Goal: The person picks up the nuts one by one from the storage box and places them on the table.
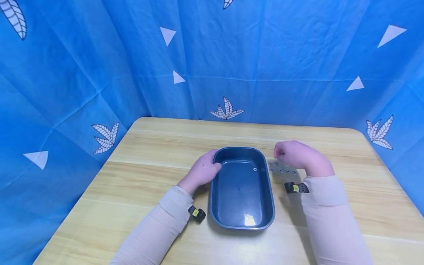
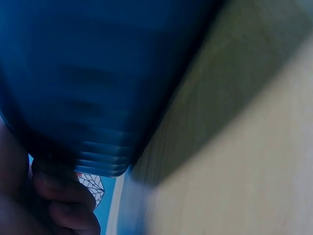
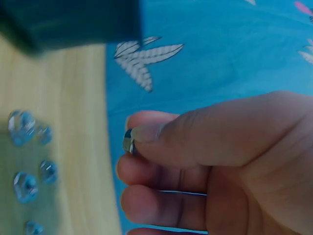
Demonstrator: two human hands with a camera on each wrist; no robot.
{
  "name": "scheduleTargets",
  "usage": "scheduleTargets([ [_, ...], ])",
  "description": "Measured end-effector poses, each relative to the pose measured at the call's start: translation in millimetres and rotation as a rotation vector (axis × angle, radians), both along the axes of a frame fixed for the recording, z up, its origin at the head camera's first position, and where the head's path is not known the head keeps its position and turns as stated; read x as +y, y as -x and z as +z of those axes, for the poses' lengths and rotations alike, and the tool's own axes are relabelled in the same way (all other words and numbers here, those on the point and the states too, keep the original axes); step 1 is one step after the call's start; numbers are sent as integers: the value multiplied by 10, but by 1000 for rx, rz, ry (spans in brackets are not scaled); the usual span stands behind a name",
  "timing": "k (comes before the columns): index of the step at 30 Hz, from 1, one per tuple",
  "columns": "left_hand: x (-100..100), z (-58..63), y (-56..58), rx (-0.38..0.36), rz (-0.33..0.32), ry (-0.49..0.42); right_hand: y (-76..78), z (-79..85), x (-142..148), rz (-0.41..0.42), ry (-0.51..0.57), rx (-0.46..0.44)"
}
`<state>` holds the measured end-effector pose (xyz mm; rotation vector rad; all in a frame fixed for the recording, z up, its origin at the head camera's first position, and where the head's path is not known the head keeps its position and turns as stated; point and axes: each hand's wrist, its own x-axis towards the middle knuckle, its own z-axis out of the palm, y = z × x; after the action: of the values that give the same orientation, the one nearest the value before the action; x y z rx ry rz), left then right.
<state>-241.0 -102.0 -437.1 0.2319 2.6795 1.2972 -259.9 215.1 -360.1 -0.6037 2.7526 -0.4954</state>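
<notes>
A dark blue plastic tray (image 1: 239, 189) stands on the table, with one small metal nut (image 1: 255, 169) inside near its far right corner. My left hand (image 1: 202, 169) grips the tray's left rim, its thumb over the edge; in the left wrist view the curled fingers (image 2: 63, 191) show beside the tray's outer wall. To the right of the tray my right hand (image 1: 293, 154) is raised above the table. Between thumb and forefinger it pinches a small shiny metal nut (image 3: 128, 141), partly hidden by the thumb. Several loose nuts (image 1: 280, 170) lie below that hand.
The light wooden table (image 1: 159, 154) reaches back to a blue patterned cloth (image 1: 225, 55), which hangs behind it and at both sides. A small black device is strapped to each sleeve. The tray's right wall stands between the loose nuts and its inside.
</notes>
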Motion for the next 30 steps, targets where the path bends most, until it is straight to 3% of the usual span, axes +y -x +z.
scheduleTargets([
  [9, 3, -14, 5, -9, -3, 1, 94, -209, 159, -68, -16, -99],
  [17, 4, -5, 7, -8, -9, -5, 168, -381, 263, -142, 36, -220],
  [24, 2, -8, 17, 8, -11, 2, 194, -447, 299, -168, 51, -210],
  [30, -2, 1, 8, 2, -13, 4, 178, -400, 297, -134, 48, -200],
])
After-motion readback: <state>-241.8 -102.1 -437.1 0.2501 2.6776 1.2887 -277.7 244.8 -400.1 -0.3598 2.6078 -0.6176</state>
